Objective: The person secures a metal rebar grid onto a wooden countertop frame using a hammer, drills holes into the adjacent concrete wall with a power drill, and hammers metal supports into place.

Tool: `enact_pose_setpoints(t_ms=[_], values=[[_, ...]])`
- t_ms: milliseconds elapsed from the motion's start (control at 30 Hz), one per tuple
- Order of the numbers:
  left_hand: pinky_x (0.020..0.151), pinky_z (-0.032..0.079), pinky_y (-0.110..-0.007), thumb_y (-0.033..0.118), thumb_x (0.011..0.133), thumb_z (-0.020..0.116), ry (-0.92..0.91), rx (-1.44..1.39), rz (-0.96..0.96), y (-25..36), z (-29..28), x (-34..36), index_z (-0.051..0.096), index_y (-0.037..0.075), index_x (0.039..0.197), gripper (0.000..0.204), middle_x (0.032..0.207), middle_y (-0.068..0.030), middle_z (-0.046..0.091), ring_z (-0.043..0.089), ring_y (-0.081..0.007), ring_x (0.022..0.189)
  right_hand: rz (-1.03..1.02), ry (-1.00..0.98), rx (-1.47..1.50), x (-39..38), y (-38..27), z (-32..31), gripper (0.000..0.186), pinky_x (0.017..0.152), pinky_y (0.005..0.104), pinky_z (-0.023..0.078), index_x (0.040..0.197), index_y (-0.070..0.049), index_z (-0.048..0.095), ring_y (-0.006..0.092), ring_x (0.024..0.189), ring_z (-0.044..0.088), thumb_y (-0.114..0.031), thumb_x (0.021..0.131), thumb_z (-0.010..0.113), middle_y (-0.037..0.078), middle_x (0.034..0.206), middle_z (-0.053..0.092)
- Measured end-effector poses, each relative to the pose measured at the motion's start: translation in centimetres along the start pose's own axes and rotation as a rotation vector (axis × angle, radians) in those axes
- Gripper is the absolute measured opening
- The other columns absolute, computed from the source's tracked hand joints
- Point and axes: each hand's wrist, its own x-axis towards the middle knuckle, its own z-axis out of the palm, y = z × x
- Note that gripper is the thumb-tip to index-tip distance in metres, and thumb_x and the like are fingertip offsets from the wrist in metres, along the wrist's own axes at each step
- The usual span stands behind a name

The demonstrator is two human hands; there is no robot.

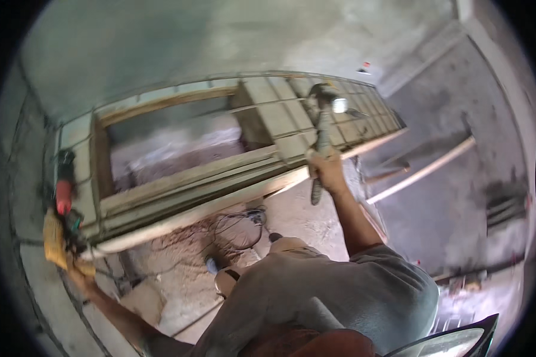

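My right hand (pixel 327 171) is closed around the handle of a hammer (pixel 321 128), over the front edge of a long counter frame. The hammer's dark head points away from me, above the slabbed top. Far to the left, my left hand (pixel 80 276) is at a yellow power tool (pixel 55 241), apparently gripping it, though the fingers are partly hidden. Just beyond lies a red and black power tool (pixel 64 193) on the counter's left end. A pale wooden board (pixel 214 213) runs along the counter's front edge between my hands.
A large rectangular opening framed with wood (pixel 184 178) cuts through the counter. A white round object (pixel 339 105) is by the hammer head. Cables (pixel 238 229) lie on the dusty floor below. A loose wooden strip (pixel 423 169) leans at the right, and a rough wall (pixel 220 35) rises behind.
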Motion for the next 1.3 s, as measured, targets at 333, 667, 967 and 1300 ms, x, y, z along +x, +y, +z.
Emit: enact_pose_setpoints(t_ms=[333,667,967,1300], values=[[0.054,0.051,-0.033,0.038,0.091,0.063,0.264,0.262,0.057,-4.4,-1.0,5.2,0.062,0.001,0.116,0.045,0.094,-0.012,0.067,0.061,-0.0189,0.067,0.19,-0.025,0.001,-3.1,3.6,-3.0,0.023,0.04,0.023,0.037,0.084,-0.006,0.056,0.0068,0.044,0.045,-0.02,0.085,0.074,-0.001,0.06,0.051],[0.061,0.054,-0.036,0.043,0.09,0.064,0.421,0.723,0.195,-3.1,3.7,4.2,0.061,-0.001,0.119,0.052,0.102,-0.0179,0.067,0.066,-0.0251,0.079,0.302,0.066,0.056,-3.6,9.2,-10.4,0.022,0.041,0.0228,0.035,0.085,-0.007,0.058,0.0056,0.045,0.044,-0.021,0.086,0.075,-0.003,0.058,0.05],[0.069,0.057,-0.038,0.043,0.092,0.062,0.746,1.254,0.339,-12.2,23.0,-16.8,0.06,-0.001,0.123,0.055,0.109,-0.0213,0.067,0.069,-0.0295,0.09,0.269,0.163,0.213,-0.2,18.4,-25.0,0.016,0.041,0.0225,0.036,0.085,-0.007,0.058,0.0052,0.046,0.044,-0.015,0.087,0.071,-0.003,0.059,0.05],[0.075,0.049,-0.028,0.022,0.09,0.068,-0.397,0.866,0.182,-33.2,69.6,-29.2,0.059,-0.002,0.121,0.04,0.1,-0.0074,0.064,0.06,-0.0148,0.087,0.437,0.433,0.112,-1.4,29.7,-50.9,0.021,0.039,0.0246,0.035,0.076,-0.007,0.053,0.0077,0.041,0.042,-0.016,0.089,0.066,-0.001,0.054,0.048]])
